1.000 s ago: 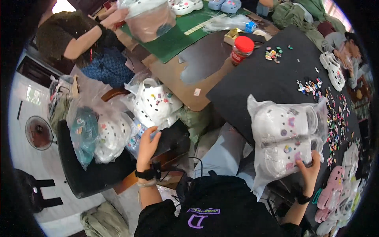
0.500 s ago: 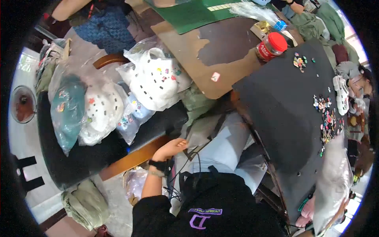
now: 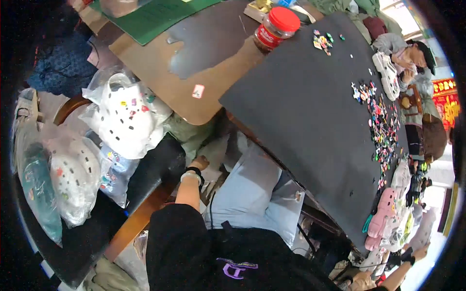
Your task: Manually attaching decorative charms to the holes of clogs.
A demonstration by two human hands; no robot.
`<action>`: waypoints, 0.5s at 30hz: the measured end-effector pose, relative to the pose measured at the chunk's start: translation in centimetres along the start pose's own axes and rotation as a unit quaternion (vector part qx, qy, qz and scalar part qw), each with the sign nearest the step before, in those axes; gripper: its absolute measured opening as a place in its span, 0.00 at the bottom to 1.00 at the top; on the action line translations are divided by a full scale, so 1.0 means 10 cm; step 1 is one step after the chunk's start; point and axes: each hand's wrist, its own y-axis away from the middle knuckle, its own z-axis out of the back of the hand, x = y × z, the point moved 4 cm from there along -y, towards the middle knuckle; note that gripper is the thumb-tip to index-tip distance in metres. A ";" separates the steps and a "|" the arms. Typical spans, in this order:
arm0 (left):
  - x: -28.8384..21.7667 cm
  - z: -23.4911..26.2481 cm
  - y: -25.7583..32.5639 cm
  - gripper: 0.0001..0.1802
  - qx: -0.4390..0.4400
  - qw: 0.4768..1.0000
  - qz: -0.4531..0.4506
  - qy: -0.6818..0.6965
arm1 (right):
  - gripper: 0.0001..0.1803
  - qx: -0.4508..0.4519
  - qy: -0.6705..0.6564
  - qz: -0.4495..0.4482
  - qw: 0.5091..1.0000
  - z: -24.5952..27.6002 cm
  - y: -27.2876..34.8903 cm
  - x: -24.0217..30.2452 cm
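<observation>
My left hand (image 3: 199,162) hangs down beside my knee, by the edge of a black bench (image 3: 155,167); its fingers point away and nothing shows in it. A black band and a white band sit on its wrist. My right hand (image 3: 420,251) is at the far lower right rim, fingers up against a clear bag of pale clogs (image 3: 424,226) that it seems to grip. A black mat (image 3: 301,111) covers the table in front of me, with many small coloured charms (image 3: 381,127) scattered along its right side.
Clear bags of white clogs (image 3: 127,118) (image 3: 74,175) and a teal bag (image 3: 37,190) lie on the bench at left. A red-lidded jar (image 3: 274,29), a green cutting mat (image 3: 150,19), a white clog (image 3: 386,72) and pink clogs (image 3: 383,211) are around the mat. Another person (image 3: 408,48) sits at the upper right.
My head has turned left and down. My right hand carried the bagged clogs off the mat to the far lower right. My left hand dropped from the bench bags to beside my knee.
</observation>
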 end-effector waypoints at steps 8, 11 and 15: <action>-0.44 -0.51 0.02 0.35 0.027 0.996 -0.082 0.032 | 0.44 0.365 -0.035 -0.060 0.928 -1.42 0.48 -0.72; -0.18 -0.13 0.13 0.39 -0.067 0.985 -0.136 -0.080 | 0.45 0.452 -0.007 0.034 0.891 -1.68 0.77 -0.88; -0.03 -0.45 -0.01 0.38 -0.020 0.990 -0.124 -0.068 | 0.39 0.453 -0.026 0.081 0.887 -1.72 1.14 -1.11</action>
